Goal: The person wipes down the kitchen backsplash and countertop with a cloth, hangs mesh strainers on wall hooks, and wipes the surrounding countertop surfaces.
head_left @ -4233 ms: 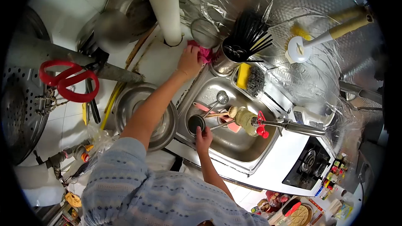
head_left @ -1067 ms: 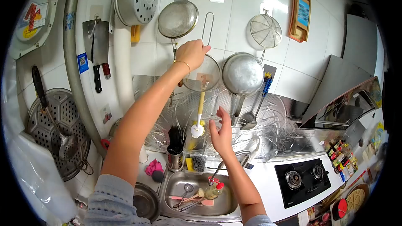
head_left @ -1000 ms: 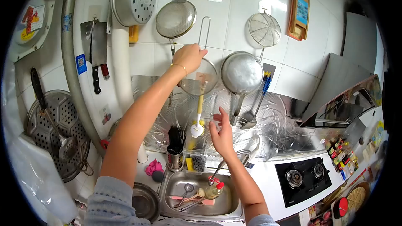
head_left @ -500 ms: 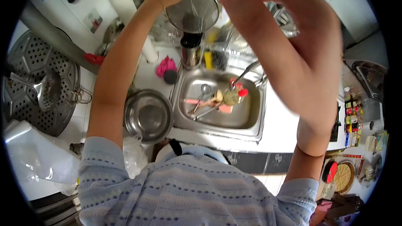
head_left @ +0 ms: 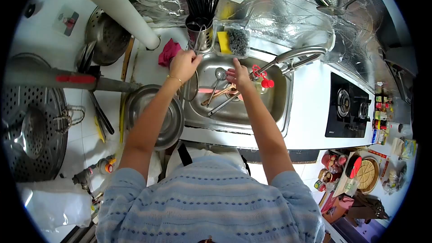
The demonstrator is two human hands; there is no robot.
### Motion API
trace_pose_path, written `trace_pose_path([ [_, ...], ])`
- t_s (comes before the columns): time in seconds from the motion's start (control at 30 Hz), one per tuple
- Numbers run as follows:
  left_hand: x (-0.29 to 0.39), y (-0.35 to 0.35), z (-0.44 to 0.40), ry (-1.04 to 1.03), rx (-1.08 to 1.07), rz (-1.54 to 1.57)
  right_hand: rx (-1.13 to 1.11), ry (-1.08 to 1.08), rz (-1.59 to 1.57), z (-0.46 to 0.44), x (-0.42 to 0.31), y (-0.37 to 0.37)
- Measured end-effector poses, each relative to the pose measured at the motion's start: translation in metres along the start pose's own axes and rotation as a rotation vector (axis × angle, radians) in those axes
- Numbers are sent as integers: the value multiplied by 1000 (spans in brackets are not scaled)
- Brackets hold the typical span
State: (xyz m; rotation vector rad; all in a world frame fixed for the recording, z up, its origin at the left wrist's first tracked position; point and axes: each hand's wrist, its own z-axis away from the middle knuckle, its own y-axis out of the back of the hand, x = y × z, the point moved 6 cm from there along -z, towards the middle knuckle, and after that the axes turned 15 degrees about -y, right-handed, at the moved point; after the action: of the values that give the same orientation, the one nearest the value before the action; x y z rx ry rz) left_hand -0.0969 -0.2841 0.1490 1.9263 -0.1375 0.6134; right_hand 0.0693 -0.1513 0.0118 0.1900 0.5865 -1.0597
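Note:
My left hand [head_left: 183, 68] is closed round the handle of a round wire strainer [head_left: 192, 87]. The strainer hangs at the left side of the steel sink [head_left: 265, 130], partly hidden by that hand. Over the sink, my right hand [head_left: 238, 77] has its fingers apart and holds nothing. Below and beside it in the sink lie a small perforated ladle [head_left: 220, 74], wooden and pink utensils, and a bottle with a red cap [head_left: 267, 83]. The faucet [head_left: 297, 54] reaches over from the right.
A steel bowl [head_left: 173, 121] sits left of the sink, a pink cloth [head_left: 169, 52] behind it. A utensil holder [head_left: 200, 36] and a tray with a yellow sponge [head_left: 224, 42] and scourer stand behind the sink. The black stove [head_left: 348, 108] is to the right.
The strainer has come down from the wall to the sink in my left hand. My right hand has dropped from high up to over the sink. The view has tilted down.

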Motion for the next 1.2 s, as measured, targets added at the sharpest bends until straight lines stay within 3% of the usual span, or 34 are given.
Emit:
trace_pose_path([
  [0.03, 0, -10, -2, -18, 8, -5, -45, -42, -200, -6, 1, -6],
  [0.1, 2, -34, -13, -59, -16, 12, -85, -86, -294, -17, -1, -17],
  [0.17, 12, -56, -31, -72, -39, 68, -136, -24, -532, -34, -6, -20],
  [0.23, 10, -85, -49, -4, -77, 174, -152, 27, -566, -44, -9, -16],
  [0.33, 9, -111, -67, -129, -97, 251, 27, 141, -637, -33, -13, 3],
  [0.43, 2, -114, -72, -81, -87, 52, 182, 190, -645, -24, -17, 16],
  [0.53, -14, -105, -70, -32, -55, 110, 275, 169, -751, -24, -22, 19],
  [0.7, -36, -85, -61, -102, -35, 72, 284, 140, -778, -32, -12, 21],
  [0.9, -56, -58, -36, -26, -33, 123, 228, 81, -647, -23, 2, 7],
  [0.97, -60, -51, -30, 5, 19, 106, 141, 276, -203, -14, -9, -8],
  [1.0, -61, -51, -27, -2, 15, 117, 159, 55, -393, -4, -9, -13],
  [1.1, -63, -50, -21, 4, 130, 225, -15, 63, -357, -14, -9, -32],
  [1.2, -62, -40, -19, 108, 157, 170, -45, 37, -342, -23, -14, -45],
])
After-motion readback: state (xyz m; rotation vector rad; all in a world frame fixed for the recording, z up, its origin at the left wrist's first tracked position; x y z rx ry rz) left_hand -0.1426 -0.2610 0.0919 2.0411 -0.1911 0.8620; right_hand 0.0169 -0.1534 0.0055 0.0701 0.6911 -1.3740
